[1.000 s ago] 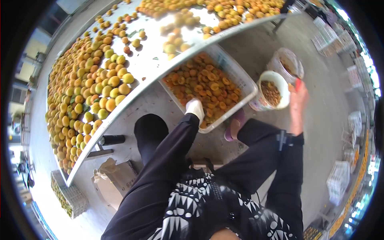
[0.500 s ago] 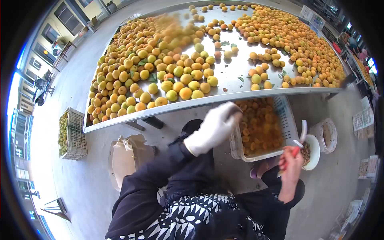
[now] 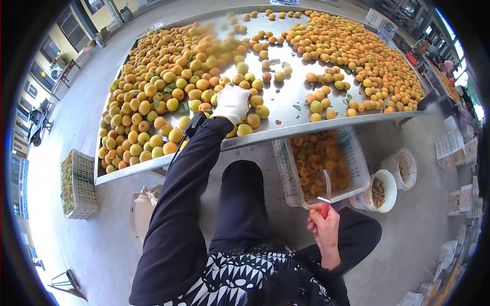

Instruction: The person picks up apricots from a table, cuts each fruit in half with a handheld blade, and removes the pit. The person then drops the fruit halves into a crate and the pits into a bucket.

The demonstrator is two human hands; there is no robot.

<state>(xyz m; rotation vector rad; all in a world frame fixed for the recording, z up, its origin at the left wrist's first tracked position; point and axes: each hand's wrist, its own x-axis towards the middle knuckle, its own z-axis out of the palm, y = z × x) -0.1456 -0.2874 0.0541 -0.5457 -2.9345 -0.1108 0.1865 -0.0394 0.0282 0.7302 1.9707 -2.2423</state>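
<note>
My left hand (image 3: 232,104), in a white glove, reaches over the near edge of a metal table (image 3: 286,107) and touches the apricots (image 3: 168,77) heaped there. Its fingers point down among the fruit and are mostly hidden, so their grip does not show. Bare and closed, my right hand (image 3: 325,229) is wrapped around the red handle of a knife (image 3: 325,209) with a curved, pale blade that points up. Just beyond that blade is a white plastic crate (image 3: 360,153) holding orange, cut-looking apricot pieces (image 3: 316,160), partly blurred.
Right of the crate stand a white bucket (image 3: 389,191) with brown pits inside and another pale bucket (image 3: 400,166). A crate of fruit (image 3: 84,191) is on the floor at left. A cardboard box (image 3: 140,217) lies beside my left leg. More apricots (image 3: 352,46) cover the table's right side.
My left hand has moved from above the crate up and left onto the apricots on the table. My right hand, still gripping the knife, has shifted left and down. The view has shifted slightly.
</note>
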